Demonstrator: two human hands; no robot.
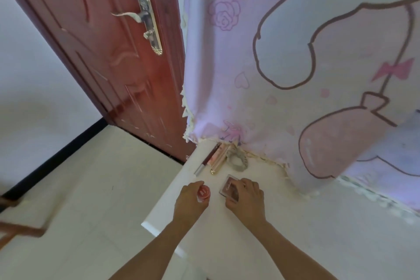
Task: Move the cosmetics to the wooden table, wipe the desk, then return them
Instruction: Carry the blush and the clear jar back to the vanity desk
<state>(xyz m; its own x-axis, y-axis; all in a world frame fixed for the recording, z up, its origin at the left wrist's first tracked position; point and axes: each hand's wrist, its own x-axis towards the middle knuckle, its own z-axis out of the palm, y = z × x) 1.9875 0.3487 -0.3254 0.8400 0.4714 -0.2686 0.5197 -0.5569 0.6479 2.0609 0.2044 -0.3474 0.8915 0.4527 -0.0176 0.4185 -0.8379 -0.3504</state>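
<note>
On the white desk [295, 234], near its left corner, my left hand [189, 200] grips a small round pink jar [203, 192]. Beside it my right hand [247, 196] holds a square clear-cased compact [229, 185] that lies flat on the desk, fingers curled over its right side. Farther back, against the curtain's hem, lie a dark red tube with a silver cap [204, 162], a pale pink tube with a gold end [219, 159] and a grey scrunchie [238, 160].
A pink cartoon-print curtain [295, 63] hangs over the desk's far side. A red-brown door [109, 52] with a metal handle stands at the left, above the pale floor [79, 188]. A brown wooden edge [20, 231] shows at the far left.
</note>
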